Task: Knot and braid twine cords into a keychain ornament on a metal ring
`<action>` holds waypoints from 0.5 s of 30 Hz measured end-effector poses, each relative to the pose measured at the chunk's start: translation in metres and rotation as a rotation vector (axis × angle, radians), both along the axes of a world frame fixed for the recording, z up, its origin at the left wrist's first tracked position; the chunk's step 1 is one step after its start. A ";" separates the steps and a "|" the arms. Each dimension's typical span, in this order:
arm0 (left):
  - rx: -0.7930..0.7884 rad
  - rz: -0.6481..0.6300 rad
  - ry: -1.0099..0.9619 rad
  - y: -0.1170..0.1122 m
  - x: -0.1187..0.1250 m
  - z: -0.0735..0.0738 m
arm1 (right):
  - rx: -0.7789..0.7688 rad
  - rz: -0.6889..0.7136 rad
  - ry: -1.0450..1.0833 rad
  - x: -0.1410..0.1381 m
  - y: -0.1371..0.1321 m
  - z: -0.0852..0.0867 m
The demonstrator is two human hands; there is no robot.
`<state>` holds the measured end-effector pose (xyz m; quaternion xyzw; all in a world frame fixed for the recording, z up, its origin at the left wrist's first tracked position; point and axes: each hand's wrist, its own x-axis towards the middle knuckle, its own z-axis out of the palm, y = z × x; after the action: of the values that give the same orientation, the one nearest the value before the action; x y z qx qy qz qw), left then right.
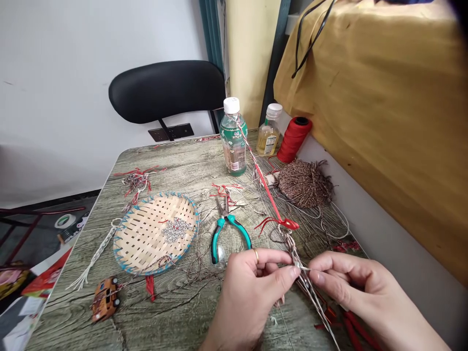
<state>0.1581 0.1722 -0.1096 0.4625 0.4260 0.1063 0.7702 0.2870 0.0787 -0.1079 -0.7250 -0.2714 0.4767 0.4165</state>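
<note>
A braid of brown and white cords (291, 242) runs down from a knotted red cord (270, 195), which stretches up to a green-labelled bottle (234, 141). My left hand (252, 287), with a ring on one finger, is closed and pinches the braid between thumb and fingertips. On the right side of the braid, my right hand (358, 287) is closed, thumb and forefinger pinching a thin white strand (304, 268). Loose strand ends hang below both hands. Pliers with teal handles (239, 231) lie open to the left of the braid.
A woven bamboo tray (142, 234) holds small clear beads (177, 230). Near it are a toy car (105, 299) and thread scraps (137, 183). A small bottle (268, 131), a red thread spool (294, 140) and a brown yarn bundle (307, 184) stand along the right, beside a yellow cloth (380, 87).
</note>
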 end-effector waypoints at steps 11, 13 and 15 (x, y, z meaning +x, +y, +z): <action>0.066 0.076 0.040 0.001 0.005 0.005 | 0.035 0.003 -0.082 0.013 0.004 0.002; 0.066 0.076 0.032 0.002 0.004 0.005 | 0.042 0.007 -0.112 0.015 0.003 0.002; 0.070 0.094 0.029 0.003 0.003 0.004 | 0.047 0.003 -0.136 0.017 0.002 0.002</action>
<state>0.1609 0.1756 -0.1057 0.4703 0.4544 0.1504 0.7414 0.3039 0.0804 -0.1055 -0.7452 -0.3114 0.4206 0.4132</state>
